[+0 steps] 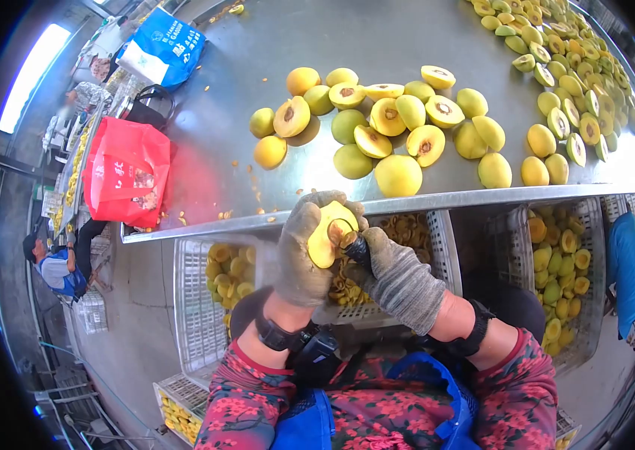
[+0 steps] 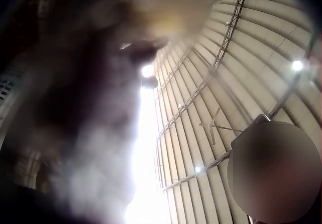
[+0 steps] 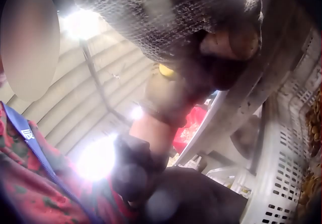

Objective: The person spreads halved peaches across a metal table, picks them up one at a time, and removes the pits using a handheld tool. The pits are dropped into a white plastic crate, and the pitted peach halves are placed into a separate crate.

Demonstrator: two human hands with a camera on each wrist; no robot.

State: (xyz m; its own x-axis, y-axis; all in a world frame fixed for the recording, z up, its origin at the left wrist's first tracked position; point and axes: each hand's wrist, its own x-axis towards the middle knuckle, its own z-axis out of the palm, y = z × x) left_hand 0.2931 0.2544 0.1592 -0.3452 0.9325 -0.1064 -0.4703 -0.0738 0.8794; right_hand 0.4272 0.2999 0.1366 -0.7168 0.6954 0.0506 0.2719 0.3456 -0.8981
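My gloved left hand (image 1: 300,259) grips a halved yellow peach (image 1: 322,238), cut face turned toward my right hand. My right hand (image 1: 405,279), in a grey knit glove, holds a pitting tool by its black-wrapped handle (image 1: 358,252). The tool's curved end is at the brown pit in the peach's middle. In the right wrist view, the glove (image 3: 166,20) wraps a handle with a wooden-looking round butt (image 3: 232,44). The left wrist view is mostly blurred and hides the grip. Just beyond both hands, several peach halves (image 1: 398,177) lie on the metal table (image 1: 220,150).
A larger heap of halves (image 1: 580,67) covers the table's right side. Below its front edge (image 1: 407,202) stand white crates with fruit, a left crate (image 1: 186,315) and a right crate (image 1: 595,300). A red bag (image 1: 126,169) and a blue bag (image 1: 171,49) are at left. Another person (image 1: 62,270) sits farther left.
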